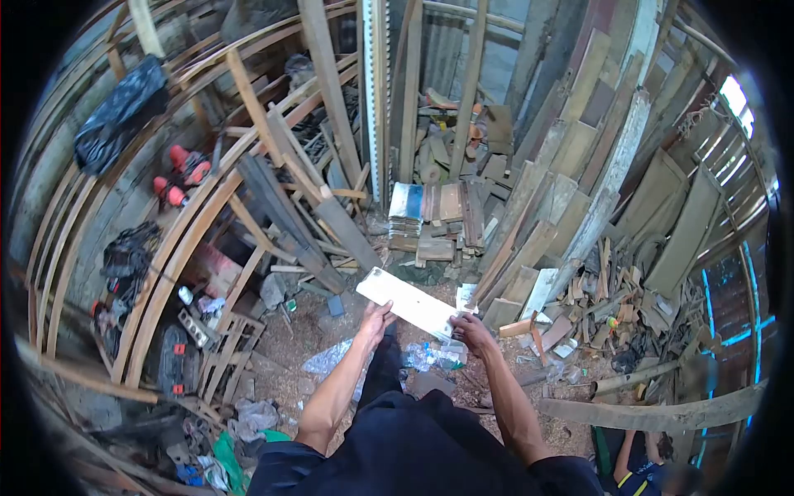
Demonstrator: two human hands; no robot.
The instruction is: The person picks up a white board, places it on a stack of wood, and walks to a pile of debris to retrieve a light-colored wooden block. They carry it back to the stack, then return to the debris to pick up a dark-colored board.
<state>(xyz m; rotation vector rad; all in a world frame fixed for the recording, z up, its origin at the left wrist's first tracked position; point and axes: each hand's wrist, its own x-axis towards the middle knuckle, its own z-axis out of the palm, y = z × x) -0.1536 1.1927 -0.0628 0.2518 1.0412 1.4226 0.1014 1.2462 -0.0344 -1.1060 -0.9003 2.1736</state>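
Left hand [377, 319] and right hand [473, 331] both gripping pale board [408, 301], held over sawdust floor [285, 364]. Long axis slants near-right to far-left. Crumpled plastic bottles [436, 356] just beneath. Beyond: stacked short planks [436, 221], leaning boards [579, 190].

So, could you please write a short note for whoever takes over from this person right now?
Left hand: shut on the left end of a pale flat board.
Right hand: shut on the board's right end.
Board: held off the ground, roughly level, in front of the body, above crumpled clear plastic on the sawdust floor. A stack of short planks lies beyond it, with scrap offcuts to the right.
Done: the board is up in both hands.
Left: it is not yet set down anywhere.
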